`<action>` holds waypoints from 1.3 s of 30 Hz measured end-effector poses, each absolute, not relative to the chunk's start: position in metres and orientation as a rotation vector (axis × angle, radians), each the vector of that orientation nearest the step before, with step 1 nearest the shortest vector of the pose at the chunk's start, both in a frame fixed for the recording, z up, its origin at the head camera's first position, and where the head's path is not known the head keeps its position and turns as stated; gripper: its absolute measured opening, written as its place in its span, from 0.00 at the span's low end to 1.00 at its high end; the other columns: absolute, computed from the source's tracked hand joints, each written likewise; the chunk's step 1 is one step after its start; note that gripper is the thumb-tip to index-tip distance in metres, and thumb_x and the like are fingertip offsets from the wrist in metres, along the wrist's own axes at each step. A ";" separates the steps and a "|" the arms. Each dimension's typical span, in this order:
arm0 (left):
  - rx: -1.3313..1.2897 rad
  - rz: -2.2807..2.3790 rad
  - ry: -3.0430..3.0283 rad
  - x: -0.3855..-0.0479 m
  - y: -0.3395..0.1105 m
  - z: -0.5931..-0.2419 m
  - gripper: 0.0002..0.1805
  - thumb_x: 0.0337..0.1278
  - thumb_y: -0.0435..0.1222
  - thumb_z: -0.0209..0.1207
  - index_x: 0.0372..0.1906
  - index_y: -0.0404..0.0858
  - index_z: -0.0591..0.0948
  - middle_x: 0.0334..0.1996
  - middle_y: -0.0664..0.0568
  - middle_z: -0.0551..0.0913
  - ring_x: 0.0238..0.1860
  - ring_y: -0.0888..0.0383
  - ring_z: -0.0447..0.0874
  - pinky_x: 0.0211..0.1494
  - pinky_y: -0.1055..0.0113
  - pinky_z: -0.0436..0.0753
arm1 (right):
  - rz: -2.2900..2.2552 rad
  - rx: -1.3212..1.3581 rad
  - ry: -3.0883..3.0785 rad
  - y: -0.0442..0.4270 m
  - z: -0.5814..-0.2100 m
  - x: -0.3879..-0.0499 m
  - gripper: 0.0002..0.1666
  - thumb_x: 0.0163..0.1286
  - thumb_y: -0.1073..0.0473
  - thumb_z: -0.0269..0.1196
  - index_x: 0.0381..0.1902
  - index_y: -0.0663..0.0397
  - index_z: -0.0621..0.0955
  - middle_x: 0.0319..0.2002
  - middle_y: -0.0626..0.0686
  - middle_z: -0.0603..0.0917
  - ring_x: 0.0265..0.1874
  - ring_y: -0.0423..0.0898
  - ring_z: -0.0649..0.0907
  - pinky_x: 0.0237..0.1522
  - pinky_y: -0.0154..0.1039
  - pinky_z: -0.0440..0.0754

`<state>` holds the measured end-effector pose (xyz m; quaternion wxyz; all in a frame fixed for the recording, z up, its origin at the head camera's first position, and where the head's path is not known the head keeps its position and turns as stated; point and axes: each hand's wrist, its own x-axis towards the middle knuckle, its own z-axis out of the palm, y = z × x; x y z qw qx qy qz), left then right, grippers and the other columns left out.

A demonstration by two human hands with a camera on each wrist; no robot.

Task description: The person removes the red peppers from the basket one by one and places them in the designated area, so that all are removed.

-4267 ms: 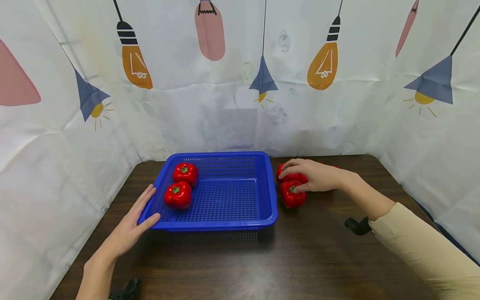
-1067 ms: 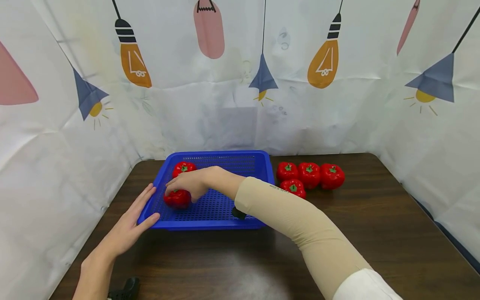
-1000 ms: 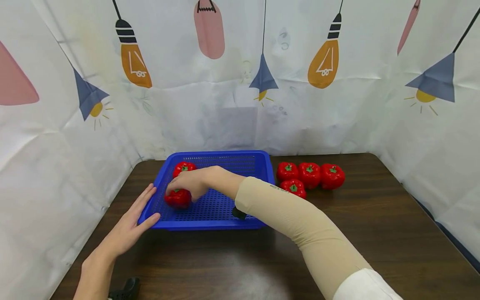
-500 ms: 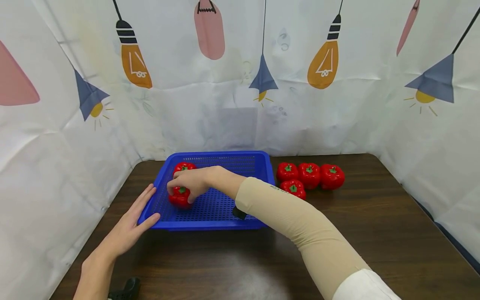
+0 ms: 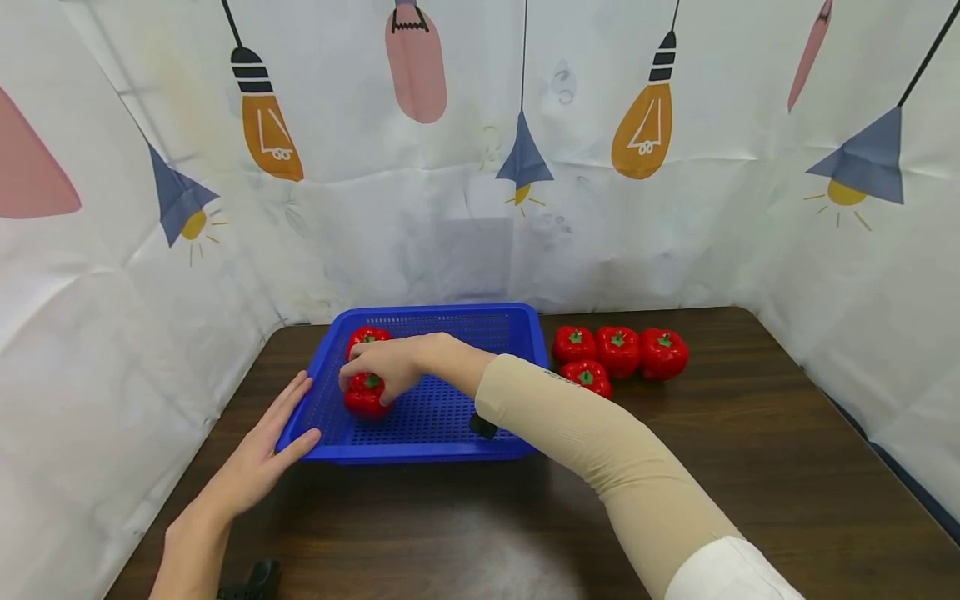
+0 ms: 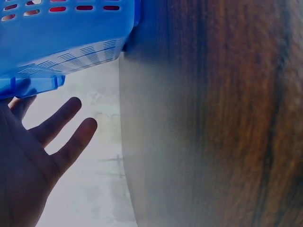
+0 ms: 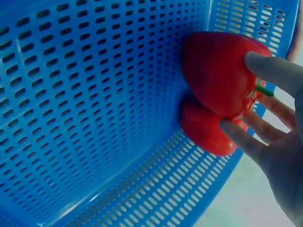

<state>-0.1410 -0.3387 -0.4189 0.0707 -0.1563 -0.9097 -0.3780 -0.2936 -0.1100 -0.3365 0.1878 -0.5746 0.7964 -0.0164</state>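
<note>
In the head view, a blue perforated basket (image 5: 442, 452) holds two red bell peppers at its left side. My right hand (image 5: 386, 367) grips the front pepper (image 5: 365, 402) from above, thumb on its near side; the rear pepper (image 5: 367, 335) is partly behind that hand. The right wrist view shows the fingers of this hand (image 7: 279, 123) around the green-stemmed pepper (image 7: 218, 71), with the other pepper (image 7: 208, 127) against it. My left hand (image 5: 258, 458) rests along the basket's left rim, fingers straight and spread; in the left wrist view this hand (image 6: 28, 161) is beside the basket (image 6: 61, 38).
Several red peppers stand on the dark wooden table (image 5: 420, 533) right of the basket, three in a row (image 5: 618, 352) and one in front (image 5: 587, 377). A white curtain (image 5: 465, 258) with printed lamps surrounds the back and sides. The right forearm's beige sleeve (image 5: 585, 425) crosses the basket's front-right edge.
From above the peppers on the right, my right hand moved left into the basket. The front basket pepper has since shifted slightly right with it. My left hand stays at the rim.
</note>
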 end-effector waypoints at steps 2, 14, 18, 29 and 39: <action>-0.476 -1.139 -2.732 -0.141 -0.339 -0.419 0.41 0.73 0.38 0.58 0.84 0.49 0.53 0.83 0.46 0.45 0.78 0.30 0.45 0.63 0.21 0.52 | -0.040 -1.620 2.232 -0.107 -0.337 -0.294 0.33 0.69 0.55 0.70 0.69 0.34 0.73 0.68 0.44 0.69 0.67 0.41 0.65 0.63 0.40 0.72; -0.476 -1.137 -2.724 -0.141 -0.339 -0.421 0.41 0.73 0.38 0.58 0.84 0.49 0.53 0.83 0.46 0.45 0.80 0.39 0.42 0.66 0.22 0.49 | -0.030 -1.666 2.153 -0.089 -0.331 -0.293 0.33 0.65 0.63 0.72 0.66 0.40 0.76 0.59 0.44 0.75 0.60 0.40 0.70 0.53 0.32 0.76; -0.473 -1.137 -2.725 -0.140 -0.339 -0.421 0.41 0.73 0.38 0.58 0.84 0.48 0.52 0.83 0.46 0.45 0.80 0.41 0.41 0.69 0.26 0.48 | -0.023 -1.685 2.136 -0.081 -0.326 -0.290 0.32 0.64 0.65 0.71 0.65 0.42 0.77 0.58 0.45 0.75 0.58 0.40 0.71 0.51 0.31 0.77; -0.483 -1.139 -2.718 -0.142 -0.338 -0.420 0.41 0.72 0.38 0.58 0.84 0.49 0.53 0.83 0.50 0.44 0.81 0.46 0.42 0.68 0.26 0.49 | -0.026 -1.725 2.138 -0.044 -0.305 -0.276 0.32 0.64 0.70 0.68 0.63 0.43 0.78 0.62 0.47 0.73 0.57 0.43 0.72 0.46 0.31 0.78; -0.478 -1.131 -2.721 -0.141 -0.340 -0.423 0.42 0.73 0.38 0.58 0.84 0.51 0.52 0.83 0.52 0.44 0.80 0.60 0.40 0.75 0.41 0.47 | -0.145 -1.738 2.167 -0.002 -0.287 -0.272 0.31 0.64 0.69 0.68 0.63 0.43 0.78 0.65 0.47 0.71 0.60 0.43 0.72 0.47 0.31 0.79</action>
